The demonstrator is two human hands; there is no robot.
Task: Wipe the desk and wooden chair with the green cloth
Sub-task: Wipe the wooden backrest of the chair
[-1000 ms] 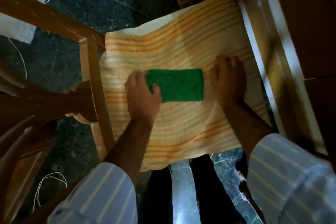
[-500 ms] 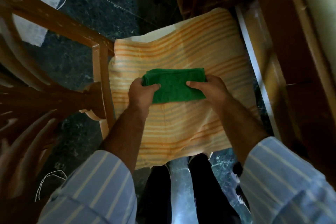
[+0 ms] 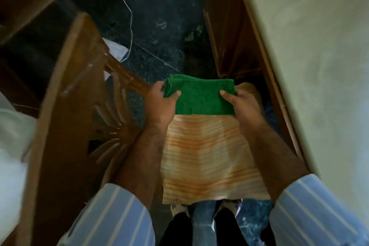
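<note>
The folded green cloth (image 3: pixel 199 97) is held up in the air between both hands, above the chair seat. My left hand (image 3: pixel 160 104) pinches its left edge, and my right hand (image 3: pixel 242 107) pinches its right edge. Below it the seat of the wooden chair is covered by an orange-striped towel (image 3: pixel 207 158). The chair's carved wooden back (image 3: pixel 73 94) stands at the left. The desk's pale top (image 3: pixel 311 62) fills the right side, with its wooden frame (image 3: pixel 225 32) beside the chair.
Dark speckled floor (image 3: pixel 159 26) lies ahead with a white cable (image 3: pixel 130 26) and a white cloth (image 3: pixel 115 49) on it. My feet (image 3: pixel 205 211) stand just below the seat's front edge. Dark wooden furniture (image 3: pixel 24 2) is at the top left.
Both hands took hold of the green cloth and lifted it off the striped towel. The view has tilted up, bringing the desk top and more floor into sight.
</note>
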